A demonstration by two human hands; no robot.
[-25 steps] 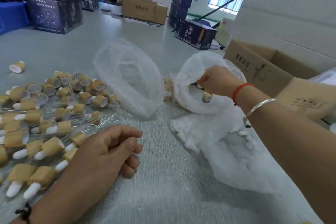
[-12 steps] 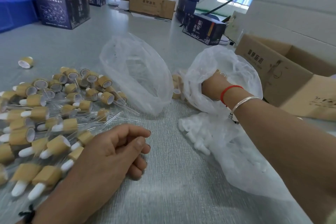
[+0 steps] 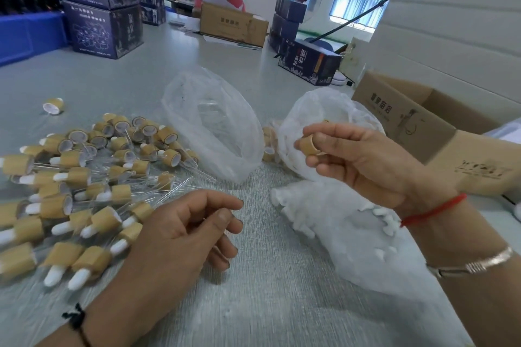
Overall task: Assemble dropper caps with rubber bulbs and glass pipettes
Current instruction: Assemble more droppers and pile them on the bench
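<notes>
Her right hand (image 3: 363, 160) pinches a small tan bamboo-look dropper cap (image 3: 309, 145) in its fingertips, raised before the crumpled white plastic bag (image 3: 324, 110). The left hand (image 3: 180, 236) rests loosely curled and empty on the grey counter (image 3: 276, 290), beside a heap of assembled droppers with white rubber bulbs (image 3: 84, 191).

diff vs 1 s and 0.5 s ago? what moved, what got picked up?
The right hand was reaching into the bag of caps; it has come out toward the person and now pinches one bamboo cap above the table. The left hand stays loosely curled, empty, beside the pile of finished droppers. Pile and bags are unmoved.
</notes>
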